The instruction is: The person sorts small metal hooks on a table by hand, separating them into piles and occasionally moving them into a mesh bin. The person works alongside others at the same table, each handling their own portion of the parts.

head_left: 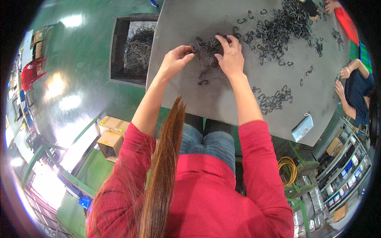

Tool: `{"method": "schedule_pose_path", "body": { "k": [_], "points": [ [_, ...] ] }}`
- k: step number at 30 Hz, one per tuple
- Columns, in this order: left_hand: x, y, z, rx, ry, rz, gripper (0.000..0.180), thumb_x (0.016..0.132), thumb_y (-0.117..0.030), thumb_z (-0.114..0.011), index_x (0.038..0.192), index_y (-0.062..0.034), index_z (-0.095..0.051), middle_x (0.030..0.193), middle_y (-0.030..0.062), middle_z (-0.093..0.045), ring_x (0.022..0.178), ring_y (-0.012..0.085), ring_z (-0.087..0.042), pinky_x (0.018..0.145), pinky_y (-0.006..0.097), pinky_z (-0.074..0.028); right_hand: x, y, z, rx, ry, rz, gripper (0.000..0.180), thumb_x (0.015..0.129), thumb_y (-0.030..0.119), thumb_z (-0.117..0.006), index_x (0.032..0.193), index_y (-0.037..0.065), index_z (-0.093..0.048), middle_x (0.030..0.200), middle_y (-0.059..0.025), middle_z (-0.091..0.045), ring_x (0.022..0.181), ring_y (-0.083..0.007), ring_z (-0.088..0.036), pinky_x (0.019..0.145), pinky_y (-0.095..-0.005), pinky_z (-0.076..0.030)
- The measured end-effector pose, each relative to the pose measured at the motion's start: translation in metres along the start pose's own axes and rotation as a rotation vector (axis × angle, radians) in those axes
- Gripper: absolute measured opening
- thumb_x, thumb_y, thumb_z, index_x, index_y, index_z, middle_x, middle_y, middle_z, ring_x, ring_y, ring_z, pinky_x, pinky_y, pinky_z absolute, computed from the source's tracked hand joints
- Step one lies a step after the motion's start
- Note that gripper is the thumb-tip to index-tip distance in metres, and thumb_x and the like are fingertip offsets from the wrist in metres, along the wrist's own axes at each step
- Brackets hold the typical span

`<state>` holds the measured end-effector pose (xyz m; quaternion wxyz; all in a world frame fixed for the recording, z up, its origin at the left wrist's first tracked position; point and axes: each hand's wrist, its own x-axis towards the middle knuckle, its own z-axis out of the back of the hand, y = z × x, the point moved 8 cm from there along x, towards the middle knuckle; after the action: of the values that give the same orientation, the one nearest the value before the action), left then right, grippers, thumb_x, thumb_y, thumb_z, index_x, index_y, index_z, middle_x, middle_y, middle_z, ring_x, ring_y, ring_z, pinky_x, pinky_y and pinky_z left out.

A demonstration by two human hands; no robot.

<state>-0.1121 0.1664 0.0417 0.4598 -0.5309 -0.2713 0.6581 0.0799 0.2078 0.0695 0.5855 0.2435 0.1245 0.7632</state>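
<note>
A cluster of small black S-shaped hooks (207,47) lies on the grey tabletop between my two hands. My left hand (174,61) is at the cluster's left side, its thumb and fingers curled in around a dark hook at the fingertips. Over the cluster's right side, my right hand (231,57) is open, thumb and fingers spread, with the fingertips down among the hooks. Just below the cluster, a few loose hooks (203,78) lie apart from it. What is under my right fingers is partly hidden.
A large heap of hooks (278,35) covers the far right of the table (222,97); a smaller group (275,99) lies nearer. A bin (139,49) of thin metal pieces stands left of the table. A blue face mask (303,127) lies at the right edge. Another person's hands (342,81) are at right.
</note>
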Motion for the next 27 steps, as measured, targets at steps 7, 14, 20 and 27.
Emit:
{"method": "schedule_pose_path", "body": {
  "k": [7,14,20,27],
  "points": [
    [-0.013,0.014,0.029,0.443,-0.258,-0.136,0.032,0.079,-0.016,-0.065,0.111,-0.0122,-0.064,0.105,0.0107,-0.062,0.099,0.0238,-0.060,0.080,0.033,-0.048,0.029,-0.014,-0.012,0.365,0.184,-0.166,0.013,0.081,0.017,-0.064,0.093,0.013,-0.066,0.087,-0.0065,-0.066,0.077,-0.0247,-0.064,0.066,-0.0337,-0.050],
    [-0.014,0.010,0.016,0.452,-0.335,-0.304,0.027,0.079,-0.010,-0.063,0.106,-0.0107,-0.064,0.107,0.0093,-0.061,0.103,0.0285,-0.056,0.089,0.037,-0.045,0.011,-0.041,0.001,0.453,0.372,-0.494,0.016,0.083,0.014,-0.065,0.096,0.006,-0.068,0.074,-0.0017,-0.067,0.059,-0.0078,-0.058,0.056,-0.0239,-0.046],
    [0.018,-0.017,-0.004,0.585,-0.424,-0.429,0.027,0.079,-0.014,-0.066,0.106,-0.0106,-0.063,0.112,0.0083,-0.059,0.108,0.0290,-0.052,0.091,0.038,-0.043,-0.013,-0.037,-0.009,0.697,0.557,-0.554,0.020,0.083,0.018,-0.067,0.099,0.007,-0.071,0.069,0.0029,-0.061,0.057,-0.0062,-0.052,0.054,-0.0212,-0.043],
    [0.054,-0.020,-0.023,0.767,-0.352,-0.481,0.023,0.077,-0.018,-0.069,0.099,-0.0136,-0.062,0.097,0.0060,-0.058,0.099,0.0288,-0.053,0.081,0.042,-0.046,-0.011,-0.054,-0.015,0.743,0.533,-0.658,0.022,0.086,0.018,-0.064,0.100,0.002,-0.069,0.079,-0.0018,-0.067,0.063,-0.0083,-0.057,0.060,-0.0222,-0.046]
  ]
}}
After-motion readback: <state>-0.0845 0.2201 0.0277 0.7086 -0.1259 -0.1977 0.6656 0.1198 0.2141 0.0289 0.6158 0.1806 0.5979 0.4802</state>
